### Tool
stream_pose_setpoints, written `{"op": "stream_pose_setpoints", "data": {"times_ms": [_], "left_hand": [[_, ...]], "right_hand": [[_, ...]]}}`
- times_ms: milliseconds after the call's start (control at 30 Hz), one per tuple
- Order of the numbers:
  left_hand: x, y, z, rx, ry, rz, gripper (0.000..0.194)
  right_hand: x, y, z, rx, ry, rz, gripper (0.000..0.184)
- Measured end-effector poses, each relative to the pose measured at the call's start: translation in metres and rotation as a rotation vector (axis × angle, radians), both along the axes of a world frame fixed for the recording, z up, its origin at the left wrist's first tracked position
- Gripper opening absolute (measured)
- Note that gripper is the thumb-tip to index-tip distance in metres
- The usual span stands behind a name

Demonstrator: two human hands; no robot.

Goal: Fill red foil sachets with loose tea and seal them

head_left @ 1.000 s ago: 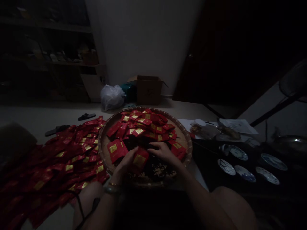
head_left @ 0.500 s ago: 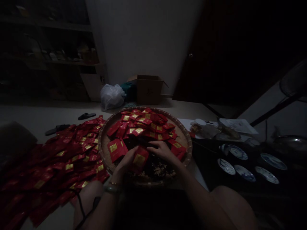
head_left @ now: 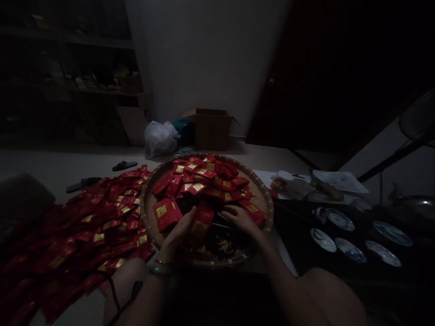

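Note:
Between the thumb and fingers of my left hand (head_left: 180, 231) is a red packet (head_left: 201, 224) with a gold label, held upright over the near part of a round woven bamboo tray (head_left: 144, 206). My right hand (head_left: 238, 218) is just to the right of that packet, fingers curled. By its fingertips is a dark item with a faint shiny edge, too dim to name. Many more red packets (head_left: 204, 174) are heaped in the far half of the tray. Dark and pale loose bits (head_left: 226, 246) lie on the tray's near side.
A large pile of red packets (head_left: 112, 222) covers the floor at left, near a slipper (head_left: 124, 165). Behind the tray are a white plastic bag (head_left: 161, 138) and an open cardboard box (head_left: 212, 130). Blue-and-white dishes (head_left: 322, 240) stand on a dark surface at right.
My right hand has shifted slightly right and down, its fingers more curled. The red packet in my left hand now stands taller in view. The camera view has moved slightly.

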State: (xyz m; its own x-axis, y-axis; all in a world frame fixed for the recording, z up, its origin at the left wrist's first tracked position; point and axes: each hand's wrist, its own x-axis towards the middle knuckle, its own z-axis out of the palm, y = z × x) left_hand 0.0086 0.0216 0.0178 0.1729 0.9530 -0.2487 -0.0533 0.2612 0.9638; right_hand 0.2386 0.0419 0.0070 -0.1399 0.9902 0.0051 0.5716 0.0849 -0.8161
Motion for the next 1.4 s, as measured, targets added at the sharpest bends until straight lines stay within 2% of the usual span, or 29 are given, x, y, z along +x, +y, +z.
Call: {"op": "stream_pose_setpoints", "data": {"times_ms": [67,100,200,333,500,633,800,967,1167,1233,1300,1333,1400], "left_hand": [[-0.001,0.0,-0.002,0.085,0.098,-0.012,0.043],[-0.002,0.001,-0.003,0.121,0.141,-0.017,0.043],[0.0,0.003,-0.006,0.187,0.19,-0.021,0.039],[0.004,0.004,-0.003,0.271,0.145,-0.011,0.03],[0.008,0.002,-0.001,0.344,0.124,0.029,0.029],[0.01,0.002,-0.004,0.391,0.148,-0.013,0.029],[0.01,0.002,-0.005,0.435,0.244,0.071,0.021],[0.01,0.0,-0.005,0.403,0.202,0.111,0.025],[0.008,0.008,-0.012,0.375,0.228,0.119,0.034],[0.003,0.013,-0.013,0.366,0.302,0.164,0.038],[-0.007,0.017,-0.012,0.39,0.479,0.255,0.042],[-0.014,0.018,-0.013,0.413,0.647,0.306,0.04],[-0.029,0.017,-0.015,0.403,0.784,0.353,0.031]], "right_hand": [[-0.022,0.0,0.009,0.01,0.265,0.026,0.04],[-0.033,0.0,0.013,0.026,0.321,0.014,0.036],[-0.057,-0.006,0.022,0.113,0.318,-0.047,0.02],[-0.066,-0.012,0.028,0.244,0.226,-0.024,0.013],[-0.06,-0.014,0.027,0.086,0.295,0.067,0.016],[-0.057,-0.017,0.02,0.018,0.27,0.011,0.017],[-0.055,-0.017,0.019,0.001,0.222,0.018,0.015],[-0.055,-0.017,0.011,-0.084,0.381,-0.086,0.018],[-0.058,-0.017,0.005,-0.148,0.557,-0.058,0.025],[-0.059,-0.006,0.01,-0.102,0.601,-0.081,0.028],[-0.061,0.012,0.019,-0.028,0.671,-0.162,0.034],[-0.062,0.023,0.025,0.011,0.728,-0.217,0.038],[-0.067,0.045,0.039,0.075,0.896,-0.308,0.046]]}}
